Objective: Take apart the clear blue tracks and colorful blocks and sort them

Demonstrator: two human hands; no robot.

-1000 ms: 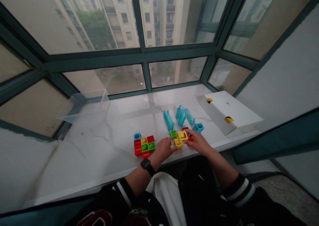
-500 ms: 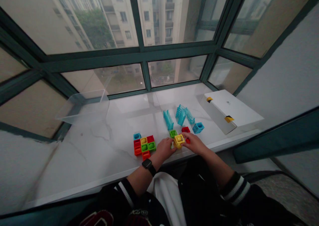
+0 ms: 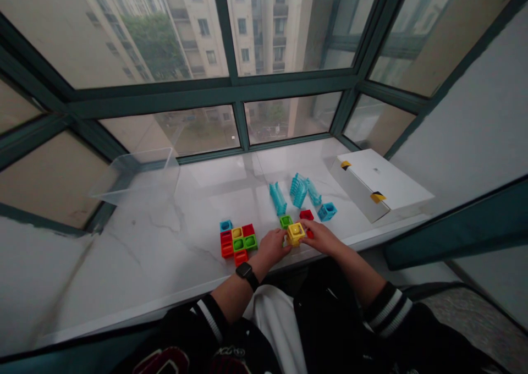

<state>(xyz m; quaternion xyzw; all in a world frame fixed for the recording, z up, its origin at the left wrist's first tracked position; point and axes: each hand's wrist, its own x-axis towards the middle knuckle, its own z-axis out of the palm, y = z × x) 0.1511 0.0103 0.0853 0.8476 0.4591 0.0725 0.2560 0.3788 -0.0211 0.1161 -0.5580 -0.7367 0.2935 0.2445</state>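
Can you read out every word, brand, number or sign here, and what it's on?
Nothing can be read for certain.
White box: a small grey mark, too small to read.
Black jacket: pale lettering, too blurred to read.
Watch: dark screen, no figures visible.
Yellow block: no lettering visible.
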